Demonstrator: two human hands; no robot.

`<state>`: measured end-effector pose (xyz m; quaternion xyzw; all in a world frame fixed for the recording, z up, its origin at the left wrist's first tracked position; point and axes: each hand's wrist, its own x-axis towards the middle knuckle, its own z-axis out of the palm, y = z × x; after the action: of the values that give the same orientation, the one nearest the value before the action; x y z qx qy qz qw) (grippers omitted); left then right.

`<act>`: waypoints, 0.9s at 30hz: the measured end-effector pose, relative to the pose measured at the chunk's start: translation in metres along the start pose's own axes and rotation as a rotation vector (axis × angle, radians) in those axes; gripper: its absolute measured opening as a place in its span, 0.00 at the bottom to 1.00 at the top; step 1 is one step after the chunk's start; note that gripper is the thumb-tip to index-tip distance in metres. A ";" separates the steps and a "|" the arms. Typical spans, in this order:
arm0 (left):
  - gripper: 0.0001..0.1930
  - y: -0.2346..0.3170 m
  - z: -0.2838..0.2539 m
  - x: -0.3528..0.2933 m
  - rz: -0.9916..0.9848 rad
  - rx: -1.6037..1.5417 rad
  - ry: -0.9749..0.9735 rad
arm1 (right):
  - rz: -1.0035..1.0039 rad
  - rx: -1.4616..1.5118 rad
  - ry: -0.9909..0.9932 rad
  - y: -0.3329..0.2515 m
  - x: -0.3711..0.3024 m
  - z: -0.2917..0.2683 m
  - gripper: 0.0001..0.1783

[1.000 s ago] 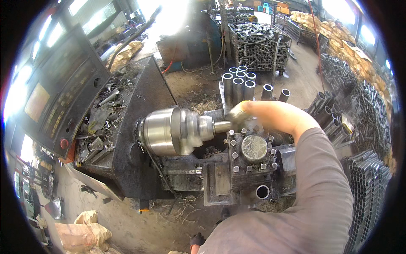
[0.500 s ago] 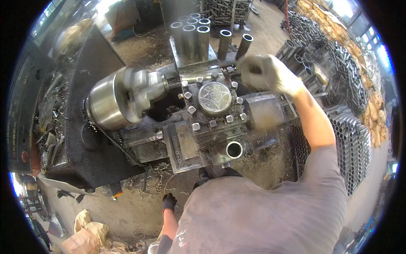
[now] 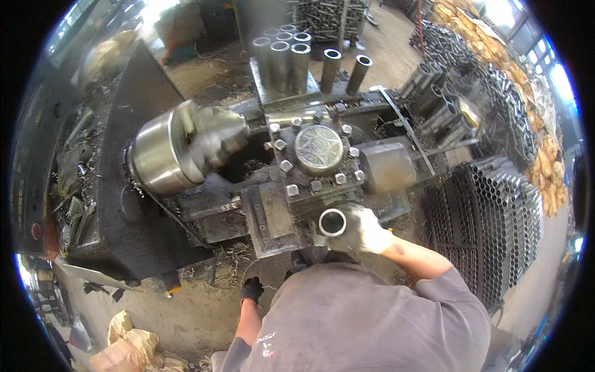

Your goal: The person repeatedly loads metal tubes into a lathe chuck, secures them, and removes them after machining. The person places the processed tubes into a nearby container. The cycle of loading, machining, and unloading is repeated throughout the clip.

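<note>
My right hand (image 3: pixel 367 230), in a pale glove, is wrapped round the far side of a short metal tube (image 3: pixel 333 222) at the near side of a lathe's square tool post (image 3: pixel 318 149). The tube's open end faces up; its lower part is hidden. My left hand (image 3: pixel 252 290), in a black glove, hangs low beside my body over the floor. Its fingers are curled, and nothing shows in them. To the left, the lathe chuck (image 3: pixel 162 152) has blurred jaws, with a blurred part at its front.
Several upright tubes (image 3: pixel 281 65) stand on a plate behind the tool post. More tubes (image 3: pixel 441 108) lean at the right end, beside a thin metal bar (image 3: pixel 406 127). A large stack of tubes (image 3: pixel 505 211) stands at right. Paper sacks (image 3: pixel 127 347) lie at lower left.
My right hand has come from the far right of the tool post to the near tube and closed on it. That tube has shifted slightly left. The left hand stays low.
</note>
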<state>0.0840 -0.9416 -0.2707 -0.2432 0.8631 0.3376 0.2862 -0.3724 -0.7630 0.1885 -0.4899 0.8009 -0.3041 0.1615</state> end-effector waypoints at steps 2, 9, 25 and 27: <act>0.03 0.001 -0.003 0.000 -0.134 -0.596 0.127 | -0.313 0.029 0.057 -0.013 0.003 -0.049 0.26; 0.09 0.025 -0.016 -0.029 -0.275 0.132 0.238 | -0.384 -0.140 0.204 -0.044 0.126 -0.171 0.27; 0.22 -0.016 -0.156 -0.173 -0.122 -2.123 1.627 | -0.172 -0.306 -0.605 0.045 0.316 -0.058 0.19; 0.24 0.004 -0.184 -0.189 -0.160 -2.087 1.609 | -0.264 -0.311 -0.695 0.040 0.327 -0.044 0.22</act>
<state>0.1563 -1.0290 -0.0325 -0.5294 0.1104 0.5845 -0.6049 -0.5781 -1.0240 0.2092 -0.6808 0.6654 -0.0135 0.3060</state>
